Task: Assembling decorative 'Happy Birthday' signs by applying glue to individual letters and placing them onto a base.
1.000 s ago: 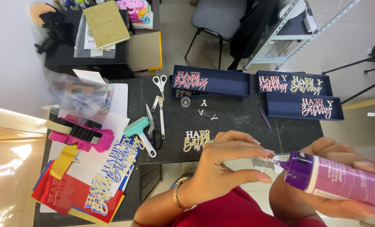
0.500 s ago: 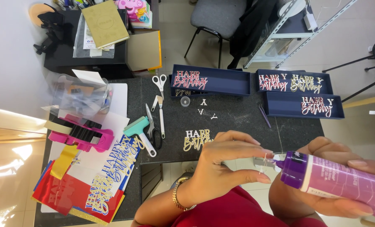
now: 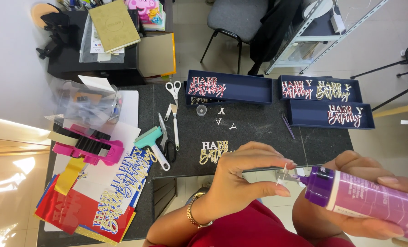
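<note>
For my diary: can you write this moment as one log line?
left hand: pinches small letter | right hand: holds glue bottle | nozzle at letter

Single head-worn view, looking steeply down over the dark table (image 3: 258, 128) from its near edge. Hands sit close at bottom frame; floor and chair (image 3: 238, 20) lie beyond

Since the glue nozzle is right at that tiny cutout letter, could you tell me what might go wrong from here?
1. The left hand pinches the small white letter piece by fingertips alone; glue from the purple-capped glue bottle in the right hand could smear onto the fingers.
2. The piece is held past the edge of the black table, so it could fall to the floor if it slips.
</note>
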